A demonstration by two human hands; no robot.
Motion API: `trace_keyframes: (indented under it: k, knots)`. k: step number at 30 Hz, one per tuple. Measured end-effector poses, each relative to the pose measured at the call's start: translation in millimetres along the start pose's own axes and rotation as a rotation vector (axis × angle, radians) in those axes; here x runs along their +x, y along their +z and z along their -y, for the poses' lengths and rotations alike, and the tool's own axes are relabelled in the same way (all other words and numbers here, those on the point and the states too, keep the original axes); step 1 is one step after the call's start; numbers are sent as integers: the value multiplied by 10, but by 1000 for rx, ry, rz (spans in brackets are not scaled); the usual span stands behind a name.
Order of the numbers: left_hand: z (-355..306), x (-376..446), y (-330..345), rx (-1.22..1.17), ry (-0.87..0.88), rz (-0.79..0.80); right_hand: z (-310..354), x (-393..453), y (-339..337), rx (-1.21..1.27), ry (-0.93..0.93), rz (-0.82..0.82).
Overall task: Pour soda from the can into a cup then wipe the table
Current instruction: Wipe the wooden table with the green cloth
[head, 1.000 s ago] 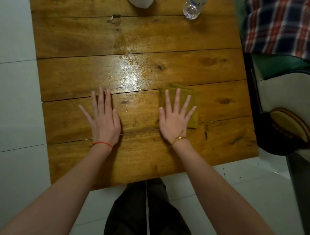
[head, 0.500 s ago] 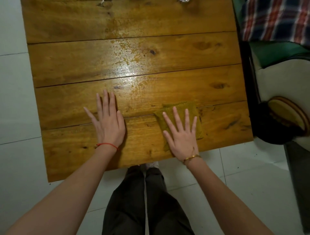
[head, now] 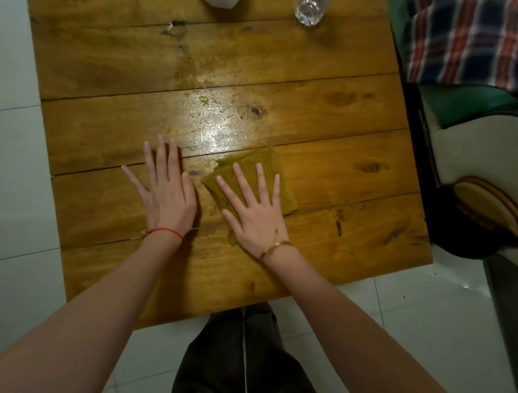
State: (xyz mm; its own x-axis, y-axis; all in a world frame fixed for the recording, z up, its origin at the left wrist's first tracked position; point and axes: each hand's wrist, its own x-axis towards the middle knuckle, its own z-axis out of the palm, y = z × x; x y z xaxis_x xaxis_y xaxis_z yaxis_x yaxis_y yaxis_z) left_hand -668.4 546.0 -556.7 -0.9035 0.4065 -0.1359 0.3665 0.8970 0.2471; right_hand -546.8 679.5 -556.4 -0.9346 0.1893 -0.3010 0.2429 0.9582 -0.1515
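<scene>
A yellow-brown cloth point(head: 266, 165) lies flat on the wooden table point(head: 336, 117), just below a shiny wet patch point(head: 213, 123). My right hand point(head: 253, 207) presses flat on the cloth with fingers spread. My left hand point(head: 165, 193) rests flat on the bare wood to the left of the cloth, fingers extended, holding nothing. No can is in view. A white object point(head: 221, 2) is cut off at the table's far edge; I cannot tell what it is.
A clear plastic bottle point(head: 309, 11) lies at the far edge of the table. A seat with plaid cloth point(head: 462, 42) and a round dark object point(head: 476, 216) stand close to the table's right side. White tiled floor surrounds the table.
My right hand slid the cloth toward the near edge, then back up and left toward the wet patch. My left hand stayed flat on the table.
</scene>
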Motion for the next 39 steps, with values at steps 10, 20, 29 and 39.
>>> trace_keyframes:
  k: [10,20,29,39]
  knots:
    - [189,500,8,60,2,21,-820,922,-309,90,392,-85]
    - [186,538,-12,67,5,39,-69,1619,-406,15,132,-108]
    - [176,551,-42,79,-11,73,-754,1639,-510,11,228,-94]
    - [194,557,-43,117,-1,84,53,2518,-625,48,217,-178]
